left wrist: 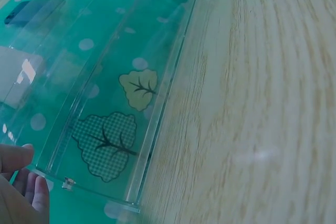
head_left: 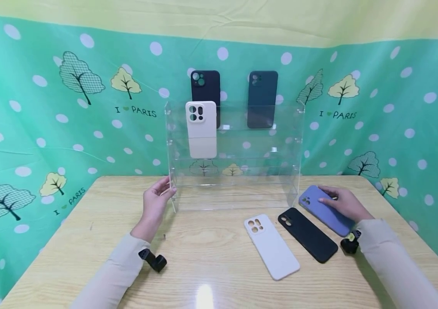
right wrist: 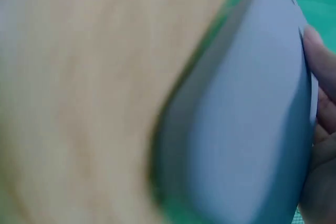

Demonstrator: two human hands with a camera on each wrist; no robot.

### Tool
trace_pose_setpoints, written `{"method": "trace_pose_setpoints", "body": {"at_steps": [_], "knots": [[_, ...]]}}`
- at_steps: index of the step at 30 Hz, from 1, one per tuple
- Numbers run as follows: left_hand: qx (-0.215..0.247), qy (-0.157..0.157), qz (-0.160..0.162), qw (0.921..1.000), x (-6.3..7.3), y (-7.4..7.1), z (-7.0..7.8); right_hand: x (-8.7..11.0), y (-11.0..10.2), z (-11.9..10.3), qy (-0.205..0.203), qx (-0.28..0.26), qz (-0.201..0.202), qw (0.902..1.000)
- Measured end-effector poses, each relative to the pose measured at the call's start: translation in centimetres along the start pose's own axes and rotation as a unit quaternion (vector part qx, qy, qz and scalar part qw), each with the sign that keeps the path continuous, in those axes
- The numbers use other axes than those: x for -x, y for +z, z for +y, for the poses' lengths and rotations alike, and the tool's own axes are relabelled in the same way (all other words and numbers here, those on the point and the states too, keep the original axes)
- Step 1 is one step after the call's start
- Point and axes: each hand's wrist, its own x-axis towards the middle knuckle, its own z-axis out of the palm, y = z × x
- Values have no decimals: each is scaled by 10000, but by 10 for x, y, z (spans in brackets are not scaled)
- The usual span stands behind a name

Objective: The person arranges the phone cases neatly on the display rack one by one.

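Note:
A clear acrylic display rack (head_left: 238, 204) with stepped tiers stands on the table. My left hand (head_left: 157, 199) holds its left side edge, thumb in front and fingers behind; in the left wrist view that hand (left wrist: 23, 187) is at the rack's corner. My right hand (head_left: 344, 204) grips a purple-blue phone case (head_left: 328, 214) by its far side, thumb on the back face. In the right wrist view the case (right wrist: 241, 114) looks tilted, raised along one edge. Beside it lie a black phone case (head_left: 307, 236) and a white phone case (head_left: 272, 249).
On the rack's upper tiers stand a dark phone case (head_left: 206, 88), a dark blue-green phone case (head_left: 262, 88) and a white phone case (head_left: 202, 139). A patterned green cloth (head_left: 99, 150) hangs behind the wooden table (head_left: 126, 283).

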Motion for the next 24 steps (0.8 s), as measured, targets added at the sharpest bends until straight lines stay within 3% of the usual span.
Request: {"method": "trace_pose_setpoints", "body": {"at_steps": [4,10,13,14,16,18,20,21,24], "knots": [[26,37,11,10000,-1,0,1,2,-10,-5,340,-223,161,9990],[110,46,52,9999,-2,2,2,2,-30,-7,716,-745,-38,9946],[115,57,65,9999,-2,3,1,3,-42,-7,820,-1357,45,9873],[81,59,74,9999,-2,3,1,3,-47,-8,830,-1791,102,9803],[31,59,90,9999,-1,2,1,2,-58,-11,809,-2916,260,9528],[-9,48,105,9999,0,2,1,1,-69,-17,634,-4232,406,9029],[-24,42,127,9999,1,1,1,-1,-80,-25,350,-5314,485,8450],[-39,47,138,9999,1,1,1,-2,-86,-31,205,-5687,541,8205],[-69,55,178,9998,2,0,1,-8,-101,-52,-54,-6453,622,7613]]}}
